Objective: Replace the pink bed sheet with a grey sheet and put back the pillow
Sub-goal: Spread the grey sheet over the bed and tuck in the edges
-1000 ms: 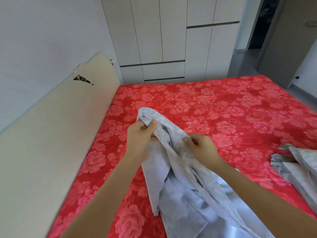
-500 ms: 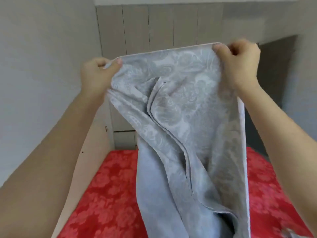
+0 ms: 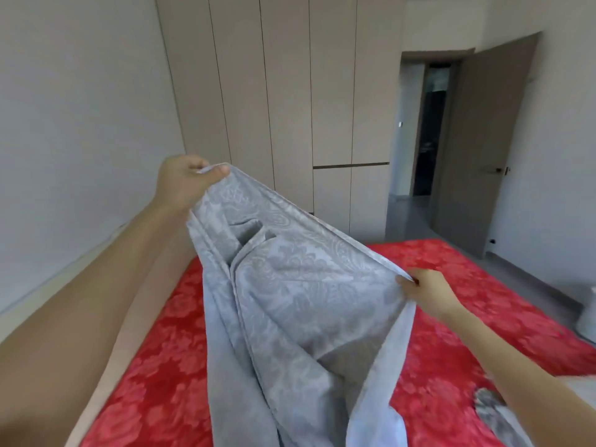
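Over the red floral bed (image 3: 467, 285), grey sheet (image 3: 300, 285) hangs bunched, top edge pinched by left grip (image 3: 185, 182) and right grip (image 3: 429, 290). Risk: folds could tangle on the throw, or a thin pinch slips.

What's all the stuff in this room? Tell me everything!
grey sheet: one, grey patterned, held up over the bed
bed sheet: one, red-pink with flowers, spread on the bed
grey cloth: one, grey, lower right on the bed
wardrobe: one, beige, behind the bed
door: one, grey-brown, open, at the right
left hand: one, gripping the grey sheet's top corner
right hand: one, pinching the grey sheet's edge, lower
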`<state>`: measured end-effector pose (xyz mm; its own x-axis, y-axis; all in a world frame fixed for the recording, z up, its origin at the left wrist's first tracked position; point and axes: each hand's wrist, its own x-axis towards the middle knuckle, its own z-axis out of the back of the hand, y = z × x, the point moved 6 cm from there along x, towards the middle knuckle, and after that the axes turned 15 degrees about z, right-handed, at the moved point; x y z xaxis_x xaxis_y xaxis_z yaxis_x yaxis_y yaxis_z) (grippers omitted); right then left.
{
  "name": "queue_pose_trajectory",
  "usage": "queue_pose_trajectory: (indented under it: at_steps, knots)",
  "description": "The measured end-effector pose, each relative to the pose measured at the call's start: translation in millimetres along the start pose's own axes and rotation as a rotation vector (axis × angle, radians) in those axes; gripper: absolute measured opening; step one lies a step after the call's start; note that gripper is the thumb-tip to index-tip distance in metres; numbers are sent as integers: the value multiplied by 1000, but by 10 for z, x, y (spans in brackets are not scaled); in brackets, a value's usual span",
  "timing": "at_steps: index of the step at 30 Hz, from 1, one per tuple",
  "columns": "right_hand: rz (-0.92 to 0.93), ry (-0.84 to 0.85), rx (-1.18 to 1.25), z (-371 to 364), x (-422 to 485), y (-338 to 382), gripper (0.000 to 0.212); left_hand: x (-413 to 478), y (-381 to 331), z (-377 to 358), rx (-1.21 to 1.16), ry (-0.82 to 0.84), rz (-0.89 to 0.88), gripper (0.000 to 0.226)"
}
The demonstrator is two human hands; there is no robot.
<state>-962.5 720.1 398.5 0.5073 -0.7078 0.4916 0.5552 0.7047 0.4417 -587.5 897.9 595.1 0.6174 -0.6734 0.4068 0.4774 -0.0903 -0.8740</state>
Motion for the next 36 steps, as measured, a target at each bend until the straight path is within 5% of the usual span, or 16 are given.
queue_pose_trajectory:
  at_steps: [3,8,10,13,16,20,24,26,28,31,33,36]
  knots:
    - [-181,-46,118,-157,-276,-162,46,-86,152,169,16,101,74,60]
    - [-285,3,715,-52,-427,206,37,-523,919,191,119,136,263,37]
    - [-212,-135,738,503,-35,453,22,-676,1218,129,154,163,355,40]
    - [12,-558,646,1833,611,1009,9,-730,1246,-35,70,214,393,54]
    - [193,-821,413,2519,777,1377,31,-678,976,-347,-36,288,358,51]
    - [42,-513,-85,1984,632,1215,47,-691,972,-567,-139,204,375,33]
    - [-217,-136,-387,1583,297,798,16,-848,1024,-754,-207,211,411,32]
    - [-120,101,-247,1184,215,939,46,-954,872,-909,-202,290,352,32]
    - [8,207,157,717,23,1351,62,-1086,718,-1114,-189,426,299,42]
    - [135,354,435,88,-238,1829,47,-1308,519,-1323,-164,590,280,45]
    - [180,298,415,-145,-281,1866,23,-1358,470,-1311,-160,594,246,47]
    - [91,126,536,-140,-265,1777,34,-1461,685,-1211,-162,579,290,50]
